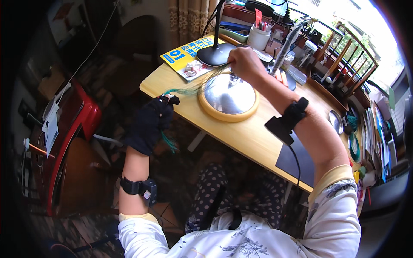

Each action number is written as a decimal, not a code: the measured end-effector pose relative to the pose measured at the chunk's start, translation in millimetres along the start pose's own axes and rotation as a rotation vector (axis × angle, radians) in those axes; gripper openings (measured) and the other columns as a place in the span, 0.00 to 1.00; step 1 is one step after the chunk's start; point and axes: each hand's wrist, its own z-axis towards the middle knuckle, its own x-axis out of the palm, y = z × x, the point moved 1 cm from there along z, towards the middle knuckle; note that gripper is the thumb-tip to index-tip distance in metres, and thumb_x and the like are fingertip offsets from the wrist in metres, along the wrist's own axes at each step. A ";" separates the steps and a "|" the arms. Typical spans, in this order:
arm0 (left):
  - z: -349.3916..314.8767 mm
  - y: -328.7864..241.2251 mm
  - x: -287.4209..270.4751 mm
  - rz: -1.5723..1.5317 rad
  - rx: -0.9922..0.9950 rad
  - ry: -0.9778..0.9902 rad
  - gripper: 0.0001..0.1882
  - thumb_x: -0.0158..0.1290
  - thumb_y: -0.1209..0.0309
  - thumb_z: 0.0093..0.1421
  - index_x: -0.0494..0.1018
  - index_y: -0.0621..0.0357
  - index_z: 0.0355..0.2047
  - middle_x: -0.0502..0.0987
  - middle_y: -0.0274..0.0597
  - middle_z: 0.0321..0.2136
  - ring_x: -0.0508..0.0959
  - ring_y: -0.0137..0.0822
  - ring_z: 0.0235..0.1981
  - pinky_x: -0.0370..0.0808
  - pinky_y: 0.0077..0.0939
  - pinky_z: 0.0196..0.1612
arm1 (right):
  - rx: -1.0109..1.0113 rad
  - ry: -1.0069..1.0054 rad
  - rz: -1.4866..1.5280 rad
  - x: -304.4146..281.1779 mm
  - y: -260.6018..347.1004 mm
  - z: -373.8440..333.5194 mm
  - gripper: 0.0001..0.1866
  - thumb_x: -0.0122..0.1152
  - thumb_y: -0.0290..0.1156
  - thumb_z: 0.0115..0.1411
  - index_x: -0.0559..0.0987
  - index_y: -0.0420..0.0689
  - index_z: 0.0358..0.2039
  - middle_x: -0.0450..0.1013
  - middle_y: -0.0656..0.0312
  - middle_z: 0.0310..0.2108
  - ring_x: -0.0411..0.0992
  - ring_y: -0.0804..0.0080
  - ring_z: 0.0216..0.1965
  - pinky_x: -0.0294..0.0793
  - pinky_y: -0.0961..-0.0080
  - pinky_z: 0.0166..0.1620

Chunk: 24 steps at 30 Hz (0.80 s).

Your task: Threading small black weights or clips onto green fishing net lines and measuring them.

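My left hand, in a black glove, is closed round a bundle of thin green threads off the desk's left edge. A loose tail of the bundle hangs below the glove. From the fist, the strands run up and to the right, thinning out, to my bare right hand. Its fingers are pinched at their far end. Beneath the right hand sits a shiny metal dome on a round, yellowish wooden base. A small metal fitting on the dome's top is partly hidden by my wrist.
A black lamp base stands on a yellow booklet at the far left of the desk. Behind are a white pen pot and a wooden rack. A dark mat lies near the front edge; papers stand right.
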 end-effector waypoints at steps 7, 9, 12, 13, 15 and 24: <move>-7.0 21.5 -37.0 0.021 -0.025 -0.093 0.13 0.52 0.61 0.74 0.78 0.58 0.46 0.69 0.21 0.23 0.64 0.14 0.20 0.58 0.13 0.23 | -0.018 0.185 -0.013 39.7 20.3 4.0 0.07 0.65 0.21 0.51 0.86 0.39 0.32 0.81 0.46 0.32 0.81 0.48 0.35 0.79 0.59 0.41; -12.3 23.3 -43.2 0.030 -0.034 -0.090 0.12 0.53 0.61 0.73 0.78 0.56 0.46 0.70 0.20 0.23 0.64 0.13 0.21 0.58 0.12 0.23 | -0.065 0.218 0.020 37.3 22.7 5.8 0.08 0.67 0.21 0.50 0.86 0.39 0.33 0.82 0.49 0.30 0.82 0.55 0.32 0.80 0.63 0.38; -17.3 21.7 -50.1 0.110 0.000 -0.091 0.12 0.54 0.60 0.73 0.78 0.55 0.46 0.69 0.19 0.23 0.63 0.12 0.21 0.57 0.12 0.22 | -0.179 0.413 0.254 26.9 22.6 9.0 0.10 0.69 0.22 0.52 0.87 0.39 0.37 0.82 0.54 0.27 0.82 0.66 0.28 0.80 0.69 0.34; -18.1 21.1 -51.4 0.164 0.031 -0.123 0.12 0.54 0.60 0.73 0.78 0.54 0.45 0.68 0.18 0.23 0.63 0.12 0.21 0.56 0.12 0.22 | -0.186 0.436 0.221 24.1 22.4 10.4 0.13 0.68 0.20 0.53 0.86 0.41 0.41 0.81 0.59 0.26 0.80 0.74 0.26 0.80 0.74 0.32; -22.6 17.6 -54.8 0.231 0.033 -0.155 0.13 0.54 0.59 0.73 0.78 0.54 0.45 0.68 0.18 0.24 0.64 0.12 0.22 0.57 0.12 0.23 | -0.093 0.332 0.281 15.7 17.2 13.3 0.14 0.65 0.19 0.53 0.86 0.42 0.41 0.81 0.57 0.27 0.80 0.67 0.28 0.80 0.70 0.34; -29.1 5.5 -87.1 0.409 0.032 -0.242 0.15 0.53 0.58 0.73 0.79 0.56 0.47 0.74 0.20 0.30 0.70 0.12 0.28 0.65 0.11 0.30 | -0.120 0.171 -0.089 12.8 -21.5 8.9 0.16 0.56 0.18 0.55 0.86 0.46 0.41 0.79 0.59 0.47 0.76 0.56 0.50 0.77 0.61 0.51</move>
